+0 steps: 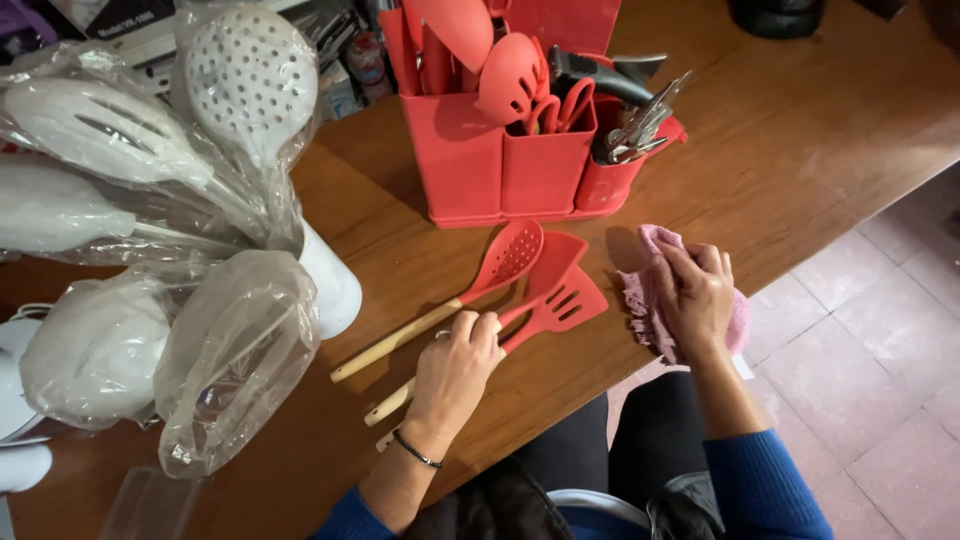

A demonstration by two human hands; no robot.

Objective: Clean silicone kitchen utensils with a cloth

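Wooden table [800,130] bears red spatulas [545,290], red holder [520,165], pink cloth [645,300].

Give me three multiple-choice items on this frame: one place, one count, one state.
1. Where does the pink cloth lie?
A. at the table's edge, under the right hand
B. inside the red holder
C. on the floor

2. How many red utensils with wooden handles lie loose on the table?
A. one
B. three
C. five

3. What is the left hand doing?
A. lying flat on bare table
B. touching the slotted turner's handle
C. lifting a wrapped white spoon

Key: 1 A, the right hand presses it by the edge; 2 B, skimmer, spatula and slotted turner; 3 B, its fingers meet the handle.
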